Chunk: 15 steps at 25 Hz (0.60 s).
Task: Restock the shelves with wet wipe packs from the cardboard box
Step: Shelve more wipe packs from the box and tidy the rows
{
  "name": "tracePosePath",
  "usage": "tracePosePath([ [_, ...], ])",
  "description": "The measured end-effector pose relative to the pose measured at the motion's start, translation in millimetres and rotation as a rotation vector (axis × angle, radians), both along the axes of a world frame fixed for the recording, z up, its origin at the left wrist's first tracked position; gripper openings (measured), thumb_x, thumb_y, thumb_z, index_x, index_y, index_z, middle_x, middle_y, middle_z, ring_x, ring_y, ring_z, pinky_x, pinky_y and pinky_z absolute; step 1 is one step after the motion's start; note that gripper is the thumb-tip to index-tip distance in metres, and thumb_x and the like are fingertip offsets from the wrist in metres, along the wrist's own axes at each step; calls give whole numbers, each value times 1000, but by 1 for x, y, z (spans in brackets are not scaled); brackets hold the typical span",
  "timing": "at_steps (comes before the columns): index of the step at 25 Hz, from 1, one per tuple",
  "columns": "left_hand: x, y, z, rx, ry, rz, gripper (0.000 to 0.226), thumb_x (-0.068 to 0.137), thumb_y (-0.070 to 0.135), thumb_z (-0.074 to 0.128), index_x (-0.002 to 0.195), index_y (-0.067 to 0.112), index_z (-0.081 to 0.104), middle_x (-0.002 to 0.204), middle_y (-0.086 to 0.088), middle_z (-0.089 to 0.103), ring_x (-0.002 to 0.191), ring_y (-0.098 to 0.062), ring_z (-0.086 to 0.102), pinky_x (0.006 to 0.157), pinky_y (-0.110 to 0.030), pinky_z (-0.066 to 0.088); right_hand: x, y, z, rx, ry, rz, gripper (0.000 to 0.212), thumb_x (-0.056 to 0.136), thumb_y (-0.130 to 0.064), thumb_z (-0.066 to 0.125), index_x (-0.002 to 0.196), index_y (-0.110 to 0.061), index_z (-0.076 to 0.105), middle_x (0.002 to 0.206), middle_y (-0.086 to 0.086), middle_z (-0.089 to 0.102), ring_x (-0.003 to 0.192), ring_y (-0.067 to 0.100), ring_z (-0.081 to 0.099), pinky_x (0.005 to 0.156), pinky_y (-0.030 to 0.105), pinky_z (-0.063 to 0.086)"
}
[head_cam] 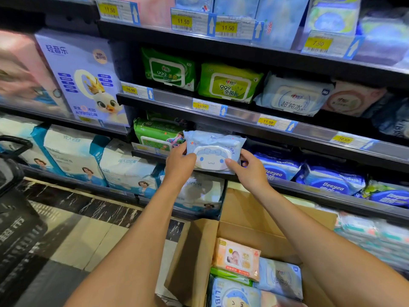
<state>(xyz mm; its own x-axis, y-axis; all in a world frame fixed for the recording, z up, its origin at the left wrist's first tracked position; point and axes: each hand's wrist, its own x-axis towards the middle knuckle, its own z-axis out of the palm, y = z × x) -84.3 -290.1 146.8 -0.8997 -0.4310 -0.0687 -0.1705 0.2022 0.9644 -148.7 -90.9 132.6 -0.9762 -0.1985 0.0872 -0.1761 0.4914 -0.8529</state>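
A light-blue wet wipe pack (213,149) with a white cartoon face is held upright at the front of the third shelf (309,188). My left hand (179,163) grips its left edge and my right hand (251,168) grips its lower right corner. It sits between a green pack (157,135) on the left and dark-blue packs (278,169) on the right. Below my arms stands the open cardboard box (243,220), holding an orange baby-wipe pack (236,258), a thin green pack (230,276) and pale-blue packs (281,278).
Shelves above carry green packs (229,83), a white-blue pack (292,96) and yellow price tags (200,106). Large boxed goods (81,76) fill the shelves to the left. A black shopping basket (15,218) stands on the floor at the far left.
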Motion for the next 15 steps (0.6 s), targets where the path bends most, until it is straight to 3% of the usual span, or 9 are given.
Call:
tracePosePath([
  [3,-11,1,-1,45,-24,-22,61,85,4,44,129,42,65,109,15,70,96,-18,63,81,-42,55,-12,-2,-3,-12,5,-42,43,92,-40,73,133,-30,62,122,-12,70,102,13,67,87,37,57],
  [7,-28,-1,-13,68,-28,-64,66,87,-5,40,134,37,61,109,8,72,84,-16,58,65,-30,46,-21,-7,-5,-10,23,-59,33,94,-34,72,125,-27,62,110,-14,71,89,4,70,75,30,57],
  [9,-35,-4,-18,94,-20,-87,71,90,-9,39,140,38,58,117,10,72,95,-11,63,74,-29,51,-26,-11,-9,-8,14,-57,24,95,-32,72,115,-24,62,103,-12,72,87,5,70,69,26,52],
  [12,-47,-6,-28,146,-14,-113,89,85,-22,33,150,36,49,134,13,67,124,-4,60,100,-32,53,-32,-17,-13,-30,-52,-58,27,95,-24,71,118,-19,59,106,-5,71,95,12,68,71,25,50],
  [15,-59,-9,-35,161,5,-117,92,81,-25,30,149,33,50,133,10,68,125,-9,61,103,-33,53,-38,-23,-20,-47,-127,-57,29,94,-6,63,119,-18,55,105,-2,70,94,15,67,66,21,47],
])
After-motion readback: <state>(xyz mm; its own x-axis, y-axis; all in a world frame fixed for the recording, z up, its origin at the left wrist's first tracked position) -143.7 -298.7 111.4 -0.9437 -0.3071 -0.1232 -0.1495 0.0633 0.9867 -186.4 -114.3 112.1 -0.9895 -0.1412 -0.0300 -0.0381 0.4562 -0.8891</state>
